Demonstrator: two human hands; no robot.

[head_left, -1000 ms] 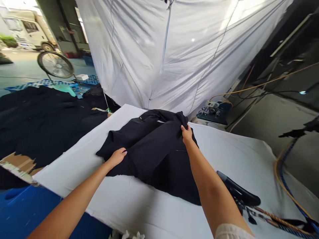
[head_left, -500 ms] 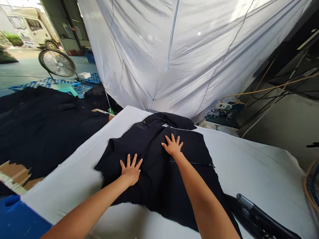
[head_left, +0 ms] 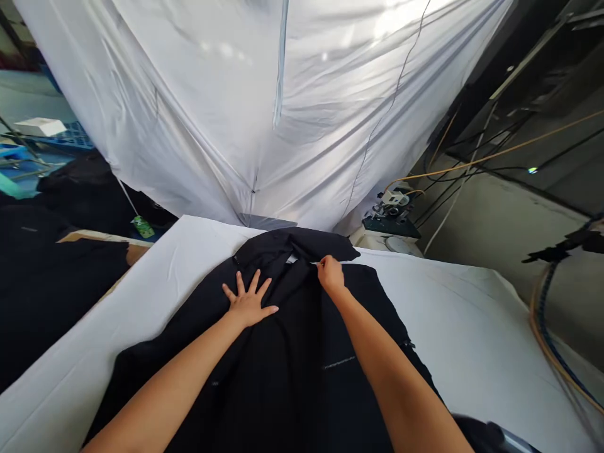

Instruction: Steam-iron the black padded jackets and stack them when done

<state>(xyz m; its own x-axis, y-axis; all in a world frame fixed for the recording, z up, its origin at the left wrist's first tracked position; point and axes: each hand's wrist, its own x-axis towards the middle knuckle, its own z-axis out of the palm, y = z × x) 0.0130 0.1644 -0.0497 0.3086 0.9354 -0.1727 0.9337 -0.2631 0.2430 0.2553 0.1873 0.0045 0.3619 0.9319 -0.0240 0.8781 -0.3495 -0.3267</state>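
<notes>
A black jacket (head_left: pixel 287 352) lies spread on a white-covered table (head_left: pixel 453 314), with short zipper lines on both sides. My left hand (head_left: pixel 248 305) presses flat on its upper left part, fingers spread. At the upper right, my right hand (head_left: pixel 330 274) is closed, fingertips pinching the edge of the jacket beside its opening. Beyond the hands, a black sleeve or collar piece (head_left: pixel 325 243) lies curved along the far table edge; which of the two I cannot tell.
A white sheet (head_left: pixel 212 113) hangs behind the table. Black fabric (head_left: pixel 56 277) is piled at left. A small machine (head_left: pixel 391 211) stands behind at right, near hanging cables and a hose (head_left: pixel 542 314). A black tool with a silver tip (head_left: pixel 509 437) shows at bottom right.
My right hand has gone from lying spread on the jacket to pinching its edge farther up. My left hand has moved up the fabric. The jacket has shifted and the view has turned right.
</notes>
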